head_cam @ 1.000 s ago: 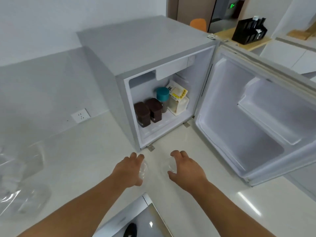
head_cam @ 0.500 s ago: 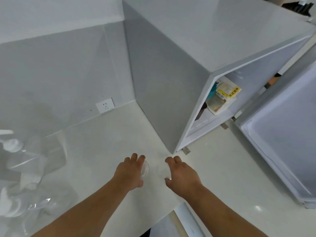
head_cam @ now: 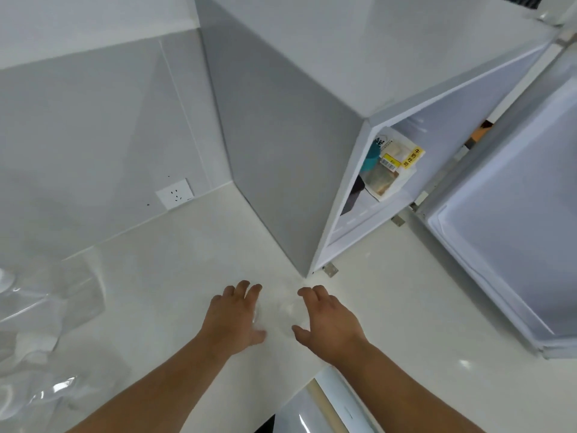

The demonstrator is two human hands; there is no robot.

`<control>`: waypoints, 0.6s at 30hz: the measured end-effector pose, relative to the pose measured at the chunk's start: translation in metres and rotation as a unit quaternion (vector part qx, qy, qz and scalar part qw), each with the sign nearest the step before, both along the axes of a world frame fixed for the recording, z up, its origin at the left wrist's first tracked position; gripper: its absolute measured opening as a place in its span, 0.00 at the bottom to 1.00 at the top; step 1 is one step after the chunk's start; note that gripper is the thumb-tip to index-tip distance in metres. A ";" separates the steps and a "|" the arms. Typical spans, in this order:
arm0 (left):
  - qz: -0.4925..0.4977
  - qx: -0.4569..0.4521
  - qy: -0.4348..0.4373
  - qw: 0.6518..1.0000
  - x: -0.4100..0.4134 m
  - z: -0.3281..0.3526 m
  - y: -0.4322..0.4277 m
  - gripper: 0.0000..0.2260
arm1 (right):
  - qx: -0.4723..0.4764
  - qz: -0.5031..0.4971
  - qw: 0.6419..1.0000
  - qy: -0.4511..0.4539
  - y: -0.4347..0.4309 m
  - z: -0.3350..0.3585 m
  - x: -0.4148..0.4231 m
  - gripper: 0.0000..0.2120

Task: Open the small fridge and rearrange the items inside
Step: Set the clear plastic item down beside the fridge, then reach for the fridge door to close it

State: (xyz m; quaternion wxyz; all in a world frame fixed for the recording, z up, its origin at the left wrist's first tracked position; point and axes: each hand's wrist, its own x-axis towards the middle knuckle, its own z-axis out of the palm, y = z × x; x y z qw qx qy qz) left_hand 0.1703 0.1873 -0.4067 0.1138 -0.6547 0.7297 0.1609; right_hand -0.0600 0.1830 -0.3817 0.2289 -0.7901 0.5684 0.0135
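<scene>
Both hands, left point(head_cam: 232, 320) and right point(head_cam: 327, 325), spread empty; yellow-labelled packet point(head_cam: 392, 165) in open fridge point(head_cam: 281, 135), print perhaps Chinese.

arms: two, bare to frame edge | sleeves: none visible | hands point(head_cam: 232, 317): bare, ungloved

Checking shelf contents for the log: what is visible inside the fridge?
Inside the fridge: a packaged food item, a teal lid and a dark container partly show. The fridge's side wall hides the rest.
</scene>
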 end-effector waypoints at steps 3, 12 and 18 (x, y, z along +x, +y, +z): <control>-0.026 -0.066 0.063 0.995 -0.036 0.031 -0.002 0.35 | -0.058 -0.031 0.998 -0.017 0.010 0.027 -0.042 0.29; -0.129 -0.241 0.179 0.945 -0.204 0.193 -0.053 0.32 | -0.291 -0.148 0.945 0.004 -0.007 0.200 -0.198 0.29; -0.192 -0.372 0.211 0.883 -0.271 0.322 -0.096 0.32 | -0.432 -0.154 0.888 0.024 -0.022 0.326 -0.263 0.29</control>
